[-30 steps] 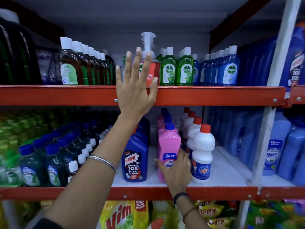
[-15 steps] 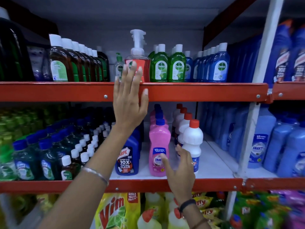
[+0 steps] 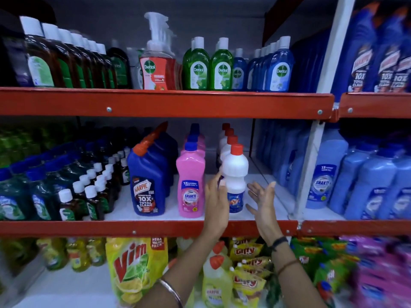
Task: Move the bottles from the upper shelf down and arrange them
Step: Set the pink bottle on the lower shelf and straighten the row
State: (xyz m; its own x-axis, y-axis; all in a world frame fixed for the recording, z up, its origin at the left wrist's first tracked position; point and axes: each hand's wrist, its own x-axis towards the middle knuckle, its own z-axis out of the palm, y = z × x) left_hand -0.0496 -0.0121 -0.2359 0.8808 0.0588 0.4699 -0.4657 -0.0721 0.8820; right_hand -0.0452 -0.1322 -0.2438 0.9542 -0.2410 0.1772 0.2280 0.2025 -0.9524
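white bottles: row of four white plastic bottles with red caps point(image 3: 235, 174), upright on the middle shelf point(image 3: 155, 227), front one between the hands
left hand point(image 3: 216, 204): fingers spread, touching the front bottle's left side
right hand point(image 3: 262, 202): open, palm inward, just beside the bottle, apart from it
upper shelf point(image 3: 166, 103): two green dettol bottles point(image 3: 208, 67) in front

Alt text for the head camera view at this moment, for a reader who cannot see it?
Two open bare hands, left hand and right hand, flank a white bottle with a red cap at the front of the middle shelf, beside a pink Shakti bottle. Dettol bottles line the upper shelf.
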